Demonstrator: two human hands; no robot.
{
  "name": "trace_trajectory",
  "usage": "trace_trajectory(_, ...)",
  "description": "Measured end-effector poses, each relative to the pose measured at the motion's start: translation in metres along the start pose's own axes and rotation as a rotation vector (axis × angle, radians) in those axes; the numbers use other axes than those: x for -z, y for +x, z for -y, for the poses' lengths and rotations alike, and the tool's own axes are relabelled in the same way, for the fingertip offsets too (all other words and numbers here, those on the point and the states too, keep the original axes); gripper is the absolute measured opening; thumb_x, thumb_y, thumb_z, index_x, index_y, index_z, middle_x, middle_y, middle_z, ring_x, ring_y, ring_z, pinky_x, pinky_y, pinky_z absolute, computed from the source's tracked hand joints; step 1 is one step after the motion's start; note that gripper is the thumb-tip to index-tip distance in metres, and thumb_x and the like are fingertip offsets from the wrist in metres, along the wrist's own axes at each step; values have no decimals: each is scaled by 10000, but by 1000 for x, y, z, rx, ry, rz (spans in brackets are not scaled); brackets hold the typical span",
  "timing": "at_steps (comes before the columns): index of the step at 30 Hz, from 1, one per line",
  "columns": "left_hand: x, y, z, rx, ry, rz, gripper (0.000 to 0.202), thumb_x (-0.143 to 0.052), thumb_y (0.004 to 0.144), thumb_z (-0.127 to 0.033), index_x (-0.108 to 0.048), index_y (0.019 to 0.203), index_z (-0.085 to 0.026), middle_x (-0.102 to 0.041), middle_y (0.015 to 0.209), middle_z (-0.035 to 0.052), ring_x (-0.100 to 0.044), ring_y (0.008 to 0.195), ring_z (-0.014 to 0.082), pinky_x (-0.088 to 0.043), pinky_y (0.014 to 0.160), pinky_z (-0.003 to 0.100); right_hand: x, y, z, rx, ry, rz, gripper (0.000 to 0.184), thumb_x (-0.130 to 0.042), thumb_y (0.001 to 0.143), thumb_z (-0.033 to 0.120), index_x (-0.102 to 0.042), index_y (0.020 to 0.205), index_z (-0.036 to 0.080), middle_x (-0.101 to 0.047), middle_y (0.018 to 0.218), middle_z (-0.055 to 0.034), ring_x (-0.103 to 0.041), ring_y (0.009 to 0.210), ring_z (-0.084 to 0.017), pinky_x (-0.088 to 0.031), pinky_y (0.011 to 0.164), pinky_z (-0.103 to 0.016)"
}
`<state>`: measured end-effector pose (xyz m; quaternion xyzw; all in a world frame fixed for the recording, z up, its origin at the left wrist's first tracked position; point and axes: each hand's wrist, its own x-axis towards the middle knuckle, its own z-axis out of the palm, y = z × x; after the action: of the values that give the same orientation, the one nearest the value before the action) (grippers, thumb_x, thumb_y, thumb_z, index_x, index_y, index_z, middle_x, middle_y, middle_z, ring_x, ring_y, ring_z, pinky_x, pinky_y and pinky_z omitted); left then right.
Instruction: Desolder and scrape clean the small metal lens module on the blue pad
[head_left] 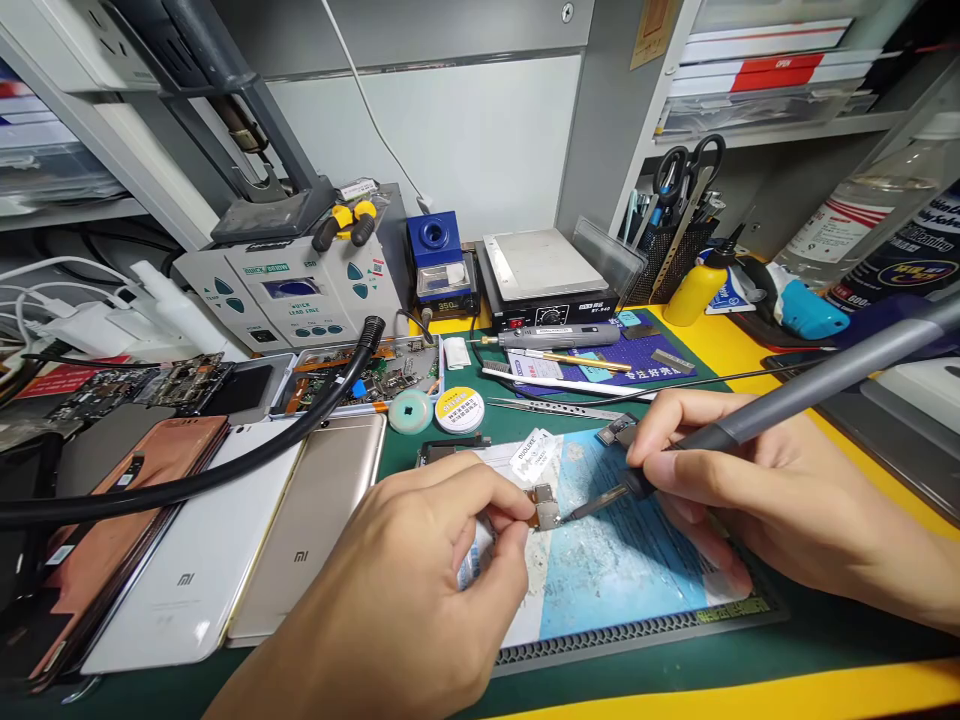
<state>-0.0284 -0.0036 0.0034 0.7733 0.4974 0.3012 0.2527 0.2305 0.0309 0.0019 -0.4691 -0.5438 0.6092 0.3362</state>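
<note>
Between thumb and forefinger, my left hand [442,560] pinches a small metal-cased phone part [547,507] with a copper-coloured flex strip. My right hand [750,480] is closed around a soldering iron [720,432], held like a pen. The iron's tip meets or nearly meets the right edge of the small part; I cannot tell which. Both hands are over a worn blue and white work sheet [622,570]. A second small metal part [616,430] lies at the sheet's top, beside my right fingers. A DUOLEKE razor blade [532,455] lies behind the part.
Tweezers [559,409] and a white brush [570,383] lie behind the sheet. Phone back covers [202,540] line the left, crossed by a black hose [315,405]. A tray of circuit boards [367,375], a hot-air station [292,290] and a heating plate [544,275] stand behind.
</note>
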Motion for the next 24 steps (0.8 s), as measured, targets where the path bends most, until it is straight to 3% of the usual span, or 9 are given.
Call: trace_trajectory(24, 1, 0, 1, -17, 60, -13, 192, -598, 910, -136, -703, 889, -295, -736, 813, -100, -499, 537, 87, -524, 710, 218, -2, 0, 1, -3, -26, -15, 271, -820, 868, 471, -689, 815, 239, -589, 440, 39, -491, 291, -130, -423, 297, -197)
